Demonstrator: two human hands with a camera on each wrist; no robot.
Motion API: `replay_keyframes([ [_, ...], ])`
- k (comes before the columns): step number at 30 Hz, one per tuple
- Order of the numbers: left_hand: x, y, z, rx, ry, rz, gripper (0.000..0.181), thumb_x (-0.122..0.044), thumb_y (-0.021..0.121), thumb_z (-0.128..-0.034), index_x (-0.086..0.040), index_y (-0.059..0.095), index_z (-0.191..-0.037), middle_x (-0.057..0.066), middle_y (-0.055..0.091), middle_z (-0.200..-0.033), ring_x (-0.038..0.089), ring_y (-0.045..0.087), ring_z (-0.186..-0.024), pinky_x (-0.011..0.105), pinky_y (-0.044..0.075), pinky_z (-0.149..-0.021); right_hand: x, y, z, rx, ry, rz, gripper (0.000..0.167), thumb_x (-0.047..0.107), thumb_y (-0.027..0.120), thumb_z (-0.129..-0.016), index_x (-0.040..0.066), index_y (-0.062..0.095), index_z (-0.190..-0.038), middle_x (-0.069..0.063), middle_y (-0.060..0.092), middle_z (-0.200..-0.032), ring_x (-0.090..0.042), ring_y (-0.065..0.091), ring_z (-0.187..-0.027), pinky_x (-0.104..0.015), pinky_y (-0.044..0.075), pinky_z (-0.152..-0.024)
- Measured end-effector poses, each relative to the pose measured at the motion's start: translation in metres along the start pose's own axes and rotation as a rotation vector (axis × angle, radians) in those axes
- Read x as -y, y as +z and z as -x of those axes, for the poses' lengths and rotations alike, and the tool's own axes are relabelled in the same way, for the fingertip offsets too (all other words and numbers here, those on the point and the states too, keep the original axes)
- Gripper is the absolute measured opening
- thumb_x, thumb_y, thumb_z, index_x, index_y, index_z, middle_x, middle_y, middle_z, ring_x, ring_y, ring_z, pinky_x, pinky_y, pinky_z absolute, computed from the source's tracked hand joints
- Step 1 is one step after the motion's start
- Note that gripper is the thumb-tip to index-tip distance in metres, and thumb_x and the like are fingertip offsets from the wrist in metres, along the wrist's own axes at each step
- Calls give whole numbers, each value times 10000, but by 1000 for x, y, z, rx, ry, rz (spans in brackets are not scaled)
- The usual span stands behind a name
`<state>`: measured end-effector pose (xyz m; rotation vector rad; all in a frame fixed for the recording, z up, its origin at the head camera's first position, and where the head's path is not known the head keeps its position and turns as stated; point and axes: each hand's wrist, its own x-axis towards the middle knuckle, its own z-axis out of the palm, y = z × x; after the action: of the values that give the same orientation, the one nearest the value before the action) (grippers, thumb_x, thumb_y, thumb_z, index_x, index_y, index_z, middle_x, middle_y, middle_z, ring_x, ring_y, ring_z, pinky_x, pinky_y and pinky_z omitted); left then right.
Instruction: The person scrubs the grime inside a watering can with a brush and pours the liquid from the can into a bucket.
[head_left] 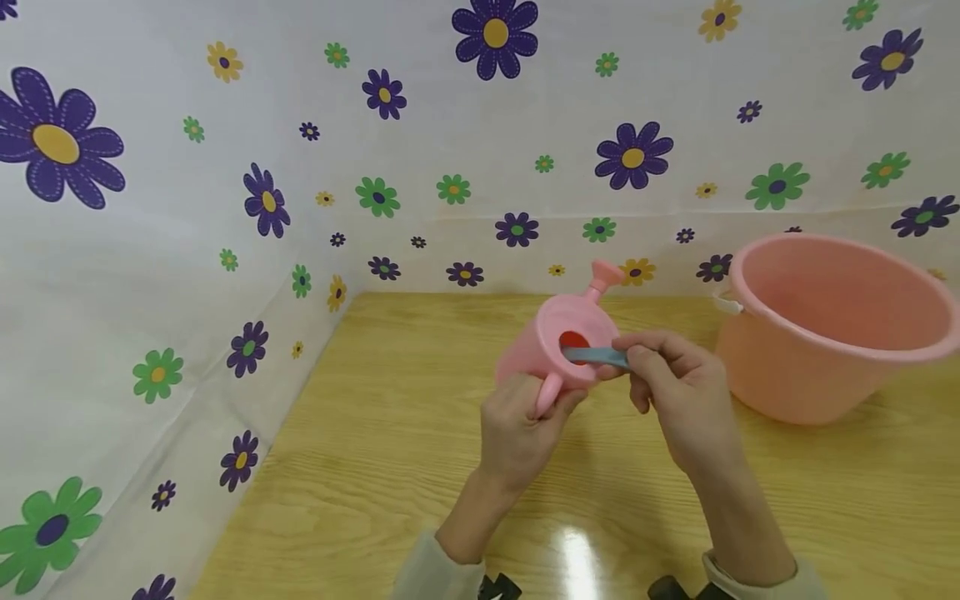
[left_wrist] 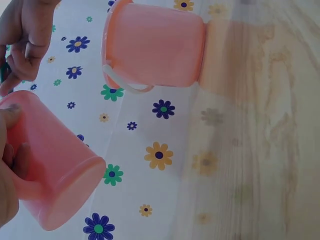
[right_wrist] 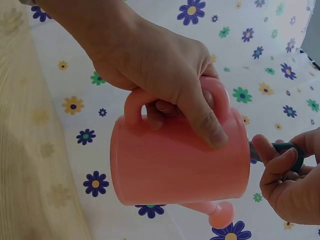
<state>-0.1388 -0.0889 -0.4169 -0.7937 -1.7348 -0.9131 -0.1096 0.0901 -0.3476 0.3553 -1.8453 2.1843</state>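
A pink toy watering can (head_left: 525,350) is tilted above the wooden table, its round top opening turned toward me and its spout pointing away. My left hand (head_left: 516,433) grips it by the handle, fingers through the loop in the right wrist view. My right hand (head_left: 681,396) pinches a slim blue-grey tool (head_left: 596,356), whose far end reaches into the opening. In the right wrist view a dark looped handle (right_wrist: 298,156) shows at my right fingers; the tool's exact kind is unclear. Something red (head_left: 574,340) shows inside the opening; what it is cannot be told.
A large pink bucket (head_left: 810,383) with a white handle stands on the table (head_left: 337,467) at the right, close to my right hand. A white flower-patterned sheet (head_left: 420,150) rises behind the table and along its left side.
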Motion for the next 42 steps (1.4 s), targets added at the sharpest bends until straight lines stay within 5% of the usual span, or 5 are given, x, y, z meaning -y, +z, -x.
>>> replay_keyframes([
  [12, -1, 2, 3, 10, 3, -19, 429, -311, 674, -947, -124, 412, -664, -23, 397, -587, 93, 364, -523, 177, 293, -501, 1, 4, 3, 59, -41, -115, 137, 19, 576, -991, -76, 661, -1041, -92, 739, -849, -171, 497, -621, -235, 453, -570],
  [19, -4, 2, 1, -1, 19, -19, 448, -307, 683, -943, -130, 392, -652, -22, 379, -582, 94, 361, -520, 167, 290, -501, -5, 9, 4, 33, -451, 164, 209, -184, 654, -844, -104, 678, -1035, -115, 747, -888, -85, 661, -688, -163, 419, -518],
  [25, -4, 2, 1, -12, 38, -21, 443, -295, 696, -937, -126, 410, -643, -21, 403, -580, 96, 373, -515, 163, 305, -498, -18, 12, -9, -177, -860, 616, 311, 243, 688, -952, -45, 731, -842, -96, 622, -637, -131, 478, -545, -206, 344, -517],
  [31, -4, 2, 0, -25, 44, -20, 444, -250, 732, -916, -130, 399, -648, -19, 370, -577, 96, 347, -516, 162, 284, -497, -13, 23, -11, -284, -1123, 641, 319, 225, 703, -941, -23, 713, -741, -72, 604, -590, -213, 446, -497, -266, 343, -484],
  [42, 2, 1, 3, -16, -19, -32, 460, -236, 758, -893, -119, 388, -647, -11, 369, -570, 99, 339, -515, 169, 273, -505, -28, 27, -14, -205, -1118, 649, 277, 156, 665, -965, -50, 701, -784, -79, 601, -609, -216, 454, -509, -287, 380, -494],
])
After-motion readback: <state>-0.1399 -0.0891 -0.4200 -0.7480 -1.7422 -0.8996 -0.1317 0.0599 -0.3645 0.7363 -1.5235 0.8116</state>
